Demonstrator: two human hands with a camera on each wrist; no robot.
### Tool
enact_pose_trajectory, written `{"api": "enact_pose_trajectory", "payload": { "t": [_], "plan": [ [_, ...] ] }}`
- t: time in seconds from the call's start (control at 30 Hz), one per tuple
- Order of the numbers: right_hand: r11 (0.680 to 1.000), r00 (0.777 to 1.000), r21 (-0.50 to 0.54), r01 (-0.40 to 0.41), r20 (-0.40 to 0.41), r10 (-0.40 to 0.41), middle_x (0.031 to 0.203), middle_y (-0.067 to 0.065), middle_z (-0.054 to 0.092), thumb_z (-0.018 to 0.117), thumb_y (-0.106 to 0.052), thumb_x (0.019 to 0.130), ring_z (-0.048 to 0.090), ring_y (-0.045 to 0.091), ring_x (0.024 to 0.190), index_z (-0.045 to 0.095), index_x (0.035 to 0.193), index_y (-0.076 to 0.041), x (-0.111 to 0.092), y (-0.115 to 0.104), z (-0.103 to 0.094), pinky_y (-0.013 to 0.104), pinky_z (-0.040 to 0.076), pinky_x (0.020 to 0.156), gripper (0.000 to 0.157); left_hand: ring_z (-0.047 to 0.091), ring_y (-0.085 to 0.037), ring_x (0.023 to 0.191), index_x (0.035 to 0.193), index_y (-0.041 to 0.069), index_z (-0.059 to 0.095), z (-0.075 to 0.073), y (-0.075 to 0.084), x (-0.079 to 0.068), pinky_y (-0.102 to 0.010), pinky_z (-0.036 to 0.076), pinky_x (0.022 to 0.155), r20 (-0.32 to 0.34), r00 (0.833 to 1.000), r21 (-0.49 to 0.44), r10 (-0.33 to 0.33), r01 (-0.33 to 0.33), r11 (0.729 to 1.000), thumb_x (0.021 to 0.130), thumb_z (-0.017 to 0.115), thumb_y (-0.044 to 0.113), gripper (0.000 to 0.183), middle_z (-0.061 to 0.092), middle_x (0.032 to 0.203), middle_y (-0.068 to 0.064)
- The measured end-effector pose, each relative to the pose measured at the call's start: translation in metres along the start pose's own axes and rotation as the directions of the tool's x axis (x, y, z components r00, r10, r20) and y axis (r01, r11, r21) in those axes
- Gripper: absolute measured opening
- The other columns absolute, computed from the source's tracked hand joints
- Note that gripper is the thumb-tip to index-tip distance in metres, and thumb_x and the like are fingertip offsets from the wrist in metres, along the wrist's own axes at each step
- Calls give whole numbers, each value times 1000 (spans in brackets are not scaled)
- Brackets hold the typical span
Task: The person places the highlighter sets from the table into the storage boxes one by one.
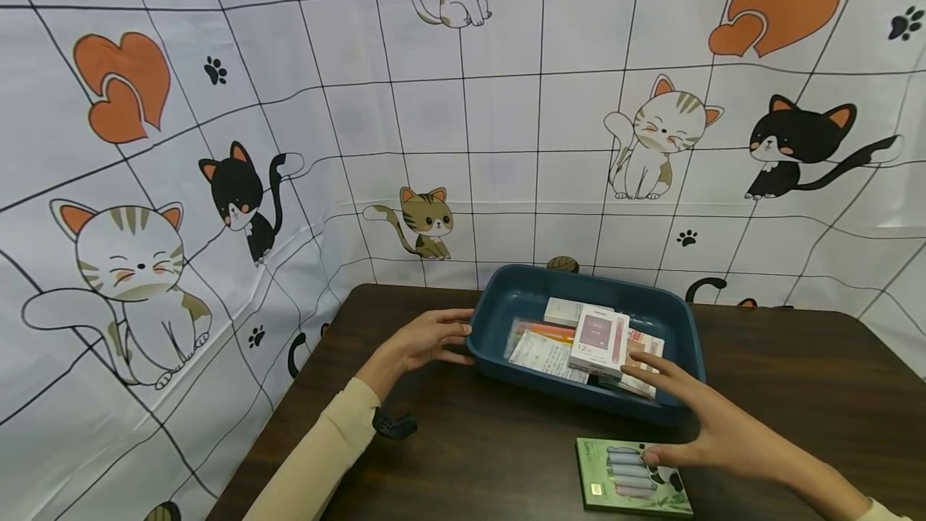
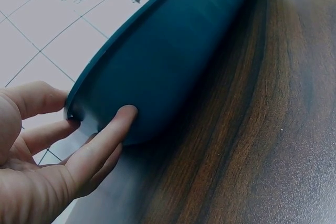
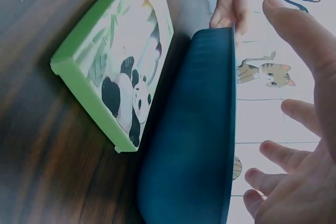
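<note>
A dark blue plastic bin (image 1: 587,402) stands near the back of the table, with small boxes and packets inside. At its left end my left hand (image 1: 428,342) touches the rim and outer wall with nearly straight fingers; one fingertip (image 2: 127,111) presses low on the wall. My right hand (image 1: 712,420) hovers over the bin's front right, fingers spread and holding nothing. Below it on the table lies a flat green box (image 1: 596,473) with a panda and marker-like sticks printed on it. The right thumb (image 1: 669,454) overlaps this box in the head view.
In the bin a white and mauve box (image 1: 599,340) lies on top of a printed white packet (image 1: 546,354), a small white box (image 1: 567,311) and orange pencil-like items (image 1: 553,332). A white cloth (image 1: 499,119) with cats hangs behind the dark wooden table (image 1: 448,457).
</note>
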State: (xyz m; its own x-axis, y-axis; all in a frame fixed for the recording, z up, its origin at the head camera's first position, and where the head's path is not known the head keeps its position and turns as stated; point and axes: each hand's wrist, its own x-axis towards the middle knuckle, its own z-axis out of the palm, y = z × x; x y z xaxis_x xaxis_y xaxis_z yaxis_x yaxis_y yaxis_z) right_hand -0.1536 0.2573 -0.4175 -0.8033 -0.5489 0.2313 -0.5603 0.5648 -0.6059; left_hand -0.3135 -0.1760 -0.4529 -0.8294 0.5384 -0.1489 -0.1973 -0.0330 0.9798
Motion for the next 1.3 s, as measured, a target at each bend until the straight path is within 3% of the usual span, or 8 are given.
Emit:
{"api": "enact_pose_trajectory", "payload": {
  "t": [0.23, 0.33, 0.47, 0.53, 0.67, 0.97, 1.1, 1.3],
  "plan": [
    [999, 999, -46, -8, -34, 6, 159, 11, 33, 89, -35, 80, 37, 51, 134, 46, 155, -25, -17, -6, -1, 68, 49, 81, 87, 59, -39, 122, 156, 2, 38, -3, -3, 1, -55, 56, 90, 1, 1000, -12, -7, 7, 1000, 103, 62, 10, 59, 49, 145, -29],
    [997, 999, -82, -2, -46, -2, 158, 1, 36, 89, -34, 80, 41, 31, 136, 47, 154, -29, -24, -7, -3, 62, 51, 80, 85, 60, -39, 122, 156, 2, 39, -4, -2, 2, -56, 56, 90, 0, 1000, -12, -9, 9, 1000, 103, 62, 9, 58, 49, 146, -28],
    [995, 999, -101, 24, -33, -27, 159, -4, 37, 90, -27, 79, 32, 3, 141, 47, 154, -27, -33, -6, -7, 53, 53, 81, 87, 59, -38, 123, 156, 3, 39, -4, -1, 3, -55, 56, 91, 2, 1000, -12, -12, 12, 1000, 103, 61, 9, 58, 49, 146, -27],
    [994, 999, -100, 34, -22, -37, 160, -5, 37, 90, -25, 79, 24, -6, 142, 48, 153, -26, -37, -4, -7, 54, 53, 81, 85, 59, -38, 123, 156, 3, 38, -5, -1, 4, -55, 56, 91, 4, 1000, -13, -12, 12, 1000, 103, 61, 9, 58, 48, 146, -27],
    [997, 999, -65, 40, -10, -40, 158, -9, 39, 89, -22, 79, 14, -13, 142, 51, 151, -24, -45, 1, -5, 73, 47, 78, 81, 60, -37, 122, 157, 3, 38, -5, -1, 5, -55, 55, 91, 8, 1000, -17, -10, 11, 1000, 103, 61, 9, 59, 48, 147, -28],
    [1000, 1000, -29, 6, -3, -6, 158, -7, 40, 85, -17, 82, 6, -13, 143, 52, 150, -24, -64, 7, 1, 86, 36, 76, 76, 60, -38, 122, 156, 4, 39, -4, -1, 5, -56, 55, 91, -1, 1000, -16, -17, 17, 1000, 103, 62, 9, 58, 49, 146, -27],
    [997, 998, -41, 64, 15, -63, 158, -3, 40, 88, -14, 80, 12, -12, 143, 49, 152, -19, -70, 13, 3, 76, 45, 80, 82, 58, -40, 124, 157, 4, 38, -3, 0, 5, -56, 55, 91, 2, 1000, -20, -16, 16, 1000, 103, 61, 9, 58, 47, 147, -28],
    [986, 984, -1, 168, 55, -168, 157, 1, 41, 88, -11, 78, 28, -1, 141, 48, 152, -11, -76, 23, 8, 36, 53, 81, 84, 58, -39, 124, 156, 4, 39, -3, -1, 5, -56, 55, 91, 0, 1000, -19, -23, 23, 1000, 103, 61, 8, 57, 48, 147, -27]
  ]
}}
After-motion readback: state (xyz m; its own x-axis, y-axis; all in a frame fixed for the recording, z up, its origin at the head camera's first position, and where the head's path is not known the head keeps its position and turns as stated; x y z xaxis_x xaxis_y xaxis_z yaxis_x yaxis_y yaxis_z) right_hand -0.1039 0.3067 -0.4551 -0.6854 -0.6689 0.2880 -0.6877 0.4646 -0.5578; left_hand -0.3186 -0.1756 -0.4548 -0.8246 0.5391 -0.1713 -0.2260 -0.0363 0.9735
